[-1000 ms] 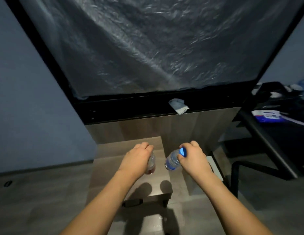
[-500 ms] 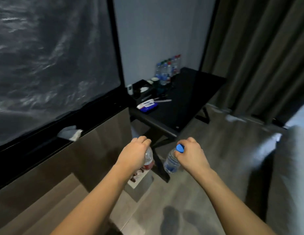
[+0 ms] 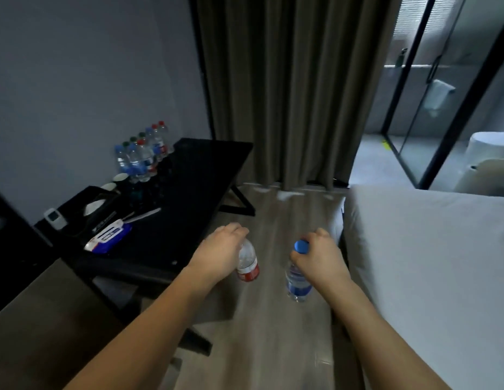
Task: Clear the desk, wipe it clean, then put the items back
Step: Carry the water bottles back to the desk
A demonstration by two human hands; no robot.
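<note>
A: Head view has swung round since a second ago: the plastic-covered panel and wooden step are gone, and the white bed point(image 3: 430, 266) fills the right, with the black desk point(image 3: 189, 192) on the left.

B: So the person has turned toward the desk?

A: It looks so. The desk holds a cluster of bottles point(image 3: 142, 156) at its far corner and a wipes pack point(image 3: 108, 237) near the front edge.

B: And the hands?

A: The left hand point(image 3: 217, 254) grips a red-labelled bottle point(image 3: 247, 263) from the top; the right hand point(image 3: 318, 258) grips a blue-capped bottle point(image 3: 298, 273) at its neck. Both hang over the floor, just off the desk's near corner.

B: Meaning?

A: My guess is these two are going back with the others, so this is the returning stage.
</note>
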